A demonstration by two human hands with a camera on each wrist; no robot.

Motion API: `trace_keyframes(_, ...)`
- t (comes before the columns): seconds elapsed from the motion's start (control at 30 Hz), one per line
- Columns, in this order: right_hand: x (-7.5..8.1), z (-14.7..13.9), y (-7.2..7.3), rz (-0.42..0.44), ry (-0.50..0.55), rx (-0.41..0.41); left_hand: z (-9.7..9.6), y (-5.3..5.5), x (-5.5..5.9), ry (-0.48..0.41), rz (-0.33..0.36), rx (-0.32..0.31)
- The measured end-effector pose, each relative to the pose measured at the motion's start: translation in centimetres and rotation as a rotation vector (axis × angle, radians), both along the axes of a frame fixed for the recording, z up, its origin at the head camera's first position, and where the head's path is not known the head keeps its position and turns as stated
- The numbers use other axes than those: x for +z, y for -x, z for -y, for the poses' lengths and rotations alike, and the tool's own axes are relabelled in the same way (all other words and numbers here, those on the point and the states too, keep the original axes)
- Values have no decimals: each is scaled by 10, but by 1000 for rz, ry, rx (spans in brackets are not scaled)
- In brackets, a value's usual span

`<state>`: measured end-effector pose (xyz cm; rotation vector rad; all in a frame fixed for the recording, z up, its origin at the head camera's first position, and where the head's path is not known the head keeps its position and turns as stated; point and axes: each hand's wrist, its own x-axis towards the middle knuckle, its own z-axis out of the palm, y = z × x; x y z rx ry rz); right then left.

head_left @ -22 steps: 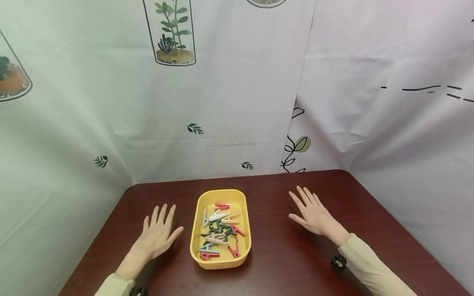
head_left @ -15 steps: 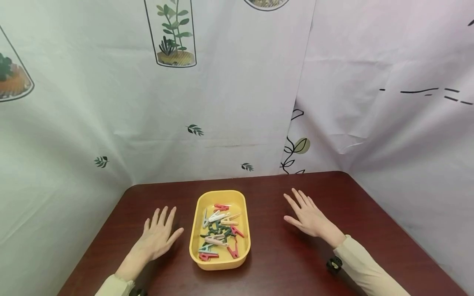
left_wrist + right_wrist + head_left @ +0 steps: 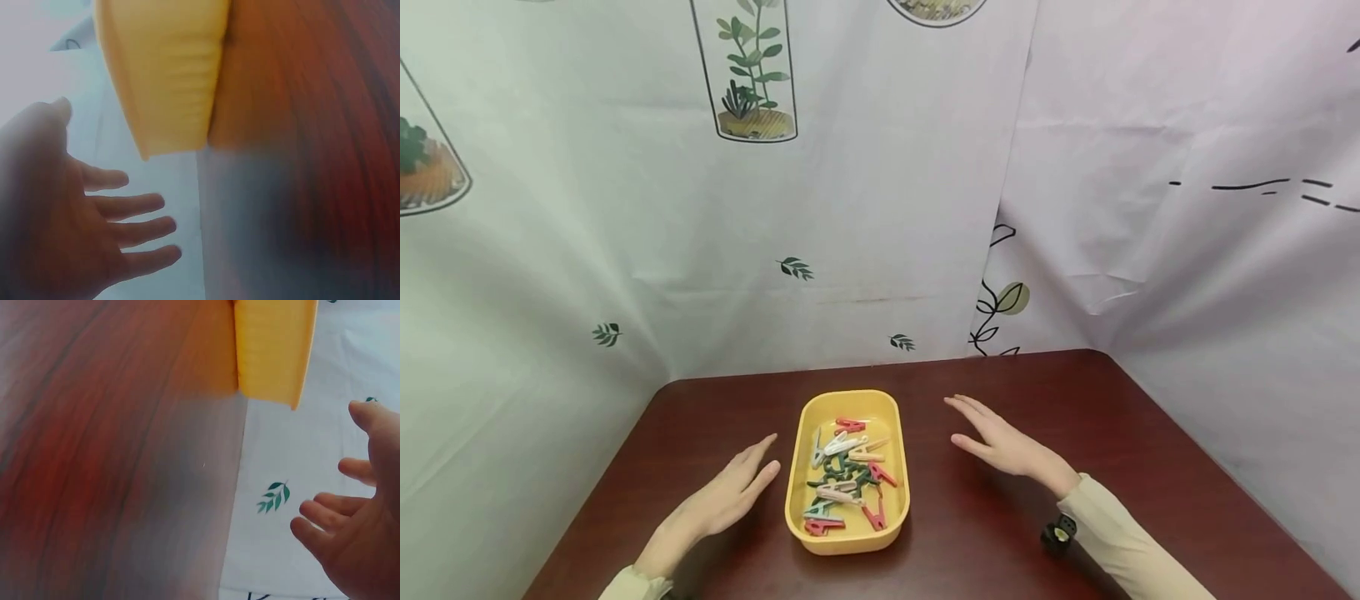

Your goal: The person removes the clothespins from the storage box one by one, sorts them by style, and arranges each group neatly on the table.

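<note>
A yellow plastic basket (image 3: 850, 547) stands on the dark red table, with several clips that look like clothespins lying loose in it. Among them are a white clothespin (image 3: 844, 445), a pale pink clothespin (image 3: 839, 494), a red clothespin (image 3: 874, 515) and dark green ones in a tangle. My left hand (image 3: 722, 498) is just left of the basket, thumb and fingers extended, holding nothing. On the other side, farther off, my right hand (image 3: 1009, 447) has its palm turned inward and its fingers extended, also without anything in them. Both wrist views show the basket's outer wall (image 3: 172, 81) apart from the fingers.
The wooden table (image 3: 970, 533) has rounded far corners. White cloth (image 3: 880, 208) printed with plants and leaves hangs behind it and along both sides. A black wrist device (image 3: 1058, 533) sits by the right sleeve.
Both hands have turned from palm down to palms facing inward. The right hand has moved left, closer to the basket; the left hand has shifted slightly. Basket and clothespins stay put.
</note>
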<state>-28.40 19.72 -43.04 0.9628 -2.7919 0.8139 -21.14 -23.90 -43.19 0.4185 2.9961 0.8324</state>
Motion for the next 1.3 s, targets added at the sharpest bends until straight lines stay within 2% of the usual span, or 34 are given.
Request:
trace_keyframes(0.2, 1, 14, 5, -4, 87, 26, -7, -4, 1, -119, 45, -33)
trace_keyframes(0.33, 3, 23, 9, 12, 149, 57, -12, -4, 1, -190, 76, -33)
trace_keyframes(0.53, 5, 33, 16, 101, 270, 113, -18, -2, 0, -313, 149, -30)
trace_keyframes(0.7, 6, 41, 23, 214, 370, 133, -22, -6, 2, -468, 231, -26)
trace_keyframes(0.83, 5, 47, 30, 274, 438, 182, -25, -9, 1, -553, 289, -9)
trace_keyframes(1.0, 0, 53, 36, 308, 450, 237, -26, -9, -4, -630, 356, -40)
trace_keyframes(1.13, -3, 58, 40, 341, 459, 257, -26, -8, -7, -658, 373, -53)
trace_keyframes(1.3, 2, 67, 39, 369, 459, 283, -26, -7, -6, -694, 402, -44)
